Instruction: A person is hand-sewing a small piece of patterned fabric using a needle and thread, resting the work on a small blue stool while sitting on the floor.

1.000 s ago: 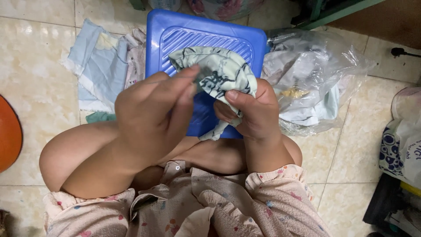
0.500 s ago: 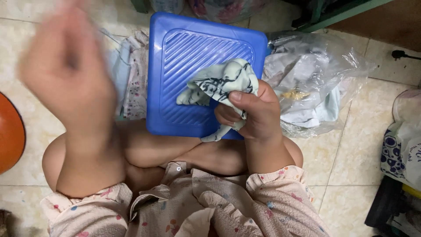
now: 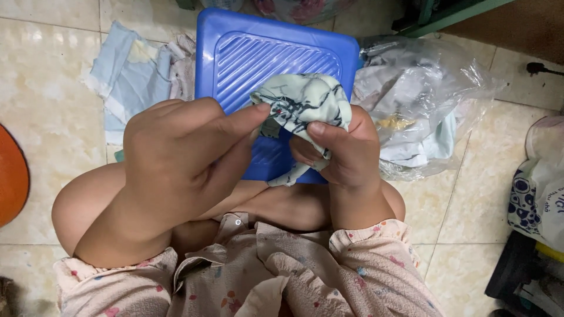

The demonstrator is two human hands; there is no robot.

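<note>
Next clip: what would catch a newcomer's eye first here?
The two hands at centre: the right hand grips a bunched pale green printed cloth, while the left hand pinches at its edge. Behind them a bright blue ribbed plastic lid lies on the tiled floor, with a crumpled clear plastic bag to its right.

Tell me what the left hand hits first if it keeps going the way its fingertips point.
The left hand points right and slightly up, pinched fingertips already at the edge of the pale green printed cloth gripped by the right hand. It would likely meet the cloth first, then the right thumb; depth is unclear. The blue plastic lid lies beneath.
</note>
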